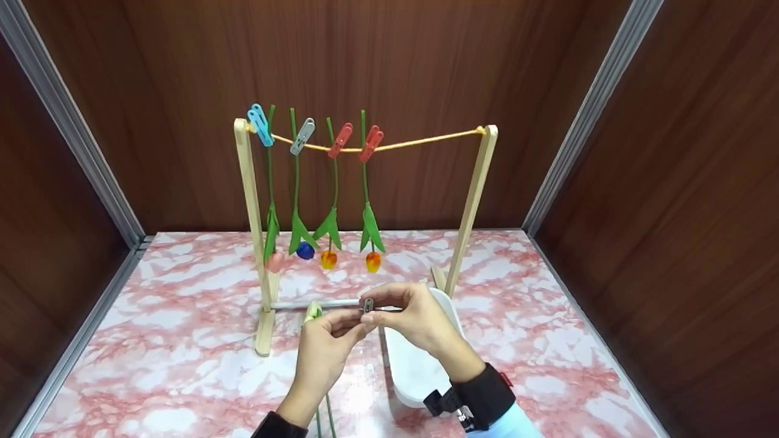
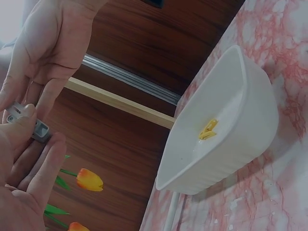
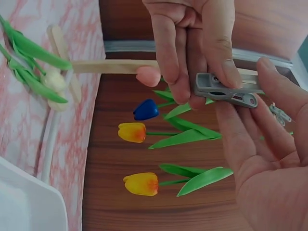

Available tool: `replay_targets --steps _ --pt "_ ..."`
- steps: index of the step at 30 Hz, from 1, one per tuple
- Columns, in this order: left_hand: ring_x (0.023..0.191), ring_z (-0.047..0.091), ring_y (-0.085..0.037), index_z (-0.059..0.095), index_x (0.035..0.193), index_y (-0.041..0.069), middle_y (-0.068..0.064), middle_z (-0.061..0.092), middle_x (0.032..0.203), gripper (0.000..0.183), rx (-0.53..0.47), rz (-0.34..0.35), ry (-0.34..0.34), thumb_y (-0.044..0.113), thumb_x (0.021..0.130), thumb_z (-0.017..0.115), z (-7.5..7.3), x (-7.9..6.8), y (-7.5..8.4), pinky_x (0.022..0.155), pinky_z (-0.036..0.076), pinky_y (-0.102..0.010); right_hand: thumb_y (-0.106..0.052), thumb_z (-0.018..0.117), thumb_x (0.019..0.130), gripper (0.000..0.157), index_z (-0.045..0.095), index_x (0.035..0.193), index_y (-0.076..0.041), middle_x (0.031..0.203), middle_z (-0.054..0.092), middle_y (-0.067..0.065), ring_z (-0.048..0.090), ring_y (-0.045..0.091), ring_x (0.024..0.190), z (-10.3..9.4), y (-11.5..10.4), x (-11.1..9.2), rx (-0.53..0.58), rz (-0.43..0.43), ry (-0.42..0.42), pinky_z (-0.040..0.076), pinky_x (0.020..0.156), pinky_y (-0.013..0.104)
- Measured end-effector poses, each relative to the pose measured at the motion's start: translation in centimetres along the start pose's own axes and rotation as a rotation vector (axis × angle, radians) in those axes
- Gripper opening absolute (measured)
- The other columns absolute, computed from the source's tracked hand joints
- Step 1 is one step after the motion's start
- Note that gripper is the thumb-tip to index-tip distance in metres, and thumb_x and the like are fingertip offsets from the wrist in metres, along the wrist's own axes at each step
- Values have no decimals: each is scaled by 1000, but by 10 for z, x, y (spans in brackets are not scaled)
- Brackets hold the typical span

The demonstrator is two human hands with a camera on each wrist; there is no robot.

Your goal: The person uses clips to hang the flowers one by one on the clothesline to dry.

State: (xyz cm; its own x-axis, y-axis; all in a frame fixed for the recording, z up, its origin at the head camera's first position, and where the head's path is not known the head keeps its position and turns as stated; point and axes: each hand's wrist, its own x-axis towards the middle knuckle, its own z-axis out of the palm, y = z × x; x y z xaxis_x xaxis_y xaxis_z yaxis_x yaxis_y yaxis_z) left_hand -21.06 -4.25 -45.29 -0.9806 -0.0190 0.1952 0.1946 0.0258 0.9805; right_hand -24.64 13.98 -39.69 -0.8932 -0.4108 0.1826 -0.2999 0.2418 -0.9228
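A grey clothespin [image 3: 226,89] is pinched between both hands above the table. In the right wrist view, my left hand [image 1: 328,350] holds it with the thumb over its top near the jaw end. My right hand [image 1: 420,316] has thumb and fingertips at its other end. Four-petal details aside, several tulips, including a blue tulip [image 3: 146,110] and an orange-yellow tulip [image 1: 373,262], hang heads down from the yellow cord [image 1: 426,141]. A blue clothespin [image 1: 260,125], a grey one [image 1: 302,137] and two red ones hold their stems.
A white tub [image 2: 260,110] with small yellow pieces [image 2: 208,130] inside stands beneath my right hand. Whitish tulips [image 3: 54,82] lie on the table near my left hand. The wooden frame's right post [image 1: 471,210] and left post [image 1: 251,207] rise behind, joined low down by a white rod [image 1: 289,305].
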Motion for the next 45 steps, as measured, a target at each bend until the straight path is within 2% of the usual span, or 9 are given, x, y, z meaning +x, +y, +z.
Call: replay_targets --steps 13,18,23,27,31,35,38,41,45 --pt "97 80 -13 82 115 3 -15 84 112 24 66 -48 35 14 94 86 -19 -1 -12 86 65 -18 -4 89 88 15 84 99 5 96 85 19 76 3 81 -10 4 16 20 -32 180 63 76 19" --pt "95 80 -12 82 114 2 -18 83 112 22 132 -20 83 9 93 84 -45 -1 -25 87 65 -17 -1 88 88 15 83 95 10 88 85 13 75 2 75 -14 4 21 62 -24 236 65 77 20" --pt "96 80 -14 83 110 3 -14 85 109 16 299 -20 119 3 94 82 -78 -6 -49 86 65 -17 1 87 88 15 81 96 12 86 85 7 77 3 76 -19 7 21 90 -18 244 67 79 23" --pt "101 82 -29 83 107 3 -15 85 109 16 456 38 -35 -3 93 80 -92 -13 -68 89 69 -32 2 87 88 16 80 97 14 85 85 4 76 3 77 -20 10 20 105 -28 242 67 79 22" --pt "102 81 -35 83 106 3 -13 84 109 24 656 252 -301 -10 86 79 -98 -19 -85 91 69 -44 1 87 88 17 80 97 15 87 85 8 76 2 78 -18 13 19 108 -27 231 67 79 22" --pt "97 81 -26 83 100 7 -5 84 102 23 808 435 -515 -9 83 83 -94 -24 -95 88 69 -38 1 88 87 16 81 96 13 89 85 10 76 3 79 -17 14 16 99 -19 226 66 79 22" --pt "90 81 -21 84 93 9 -3 84 96 15 910 477 -597 -1 83 88 -87 -25 -98 81 69 -30 0 88 87 17 81 97 12 88 85 7 76 3 79 -17 15 16 99 -10 216 66 80 22" --pt "85 81 -18 85 89 11 -1 84 91 12 1025 536 -610 5 82 91 -82 -25 -102 76 68 -25 0 88 88 17 81 98 12 87 85 4 76 3 80 -18 14 15 105 1 213 67 80 22" --pt "78 73 -9 83 79 16 6 79 81 12 1210 764 -602 9 77 94 -80 -25 -110 70 62 -20 1 88 87 19 81 99 13 89 85 3 77 3 81 -20 14 13 125 6 210 67 82 23"
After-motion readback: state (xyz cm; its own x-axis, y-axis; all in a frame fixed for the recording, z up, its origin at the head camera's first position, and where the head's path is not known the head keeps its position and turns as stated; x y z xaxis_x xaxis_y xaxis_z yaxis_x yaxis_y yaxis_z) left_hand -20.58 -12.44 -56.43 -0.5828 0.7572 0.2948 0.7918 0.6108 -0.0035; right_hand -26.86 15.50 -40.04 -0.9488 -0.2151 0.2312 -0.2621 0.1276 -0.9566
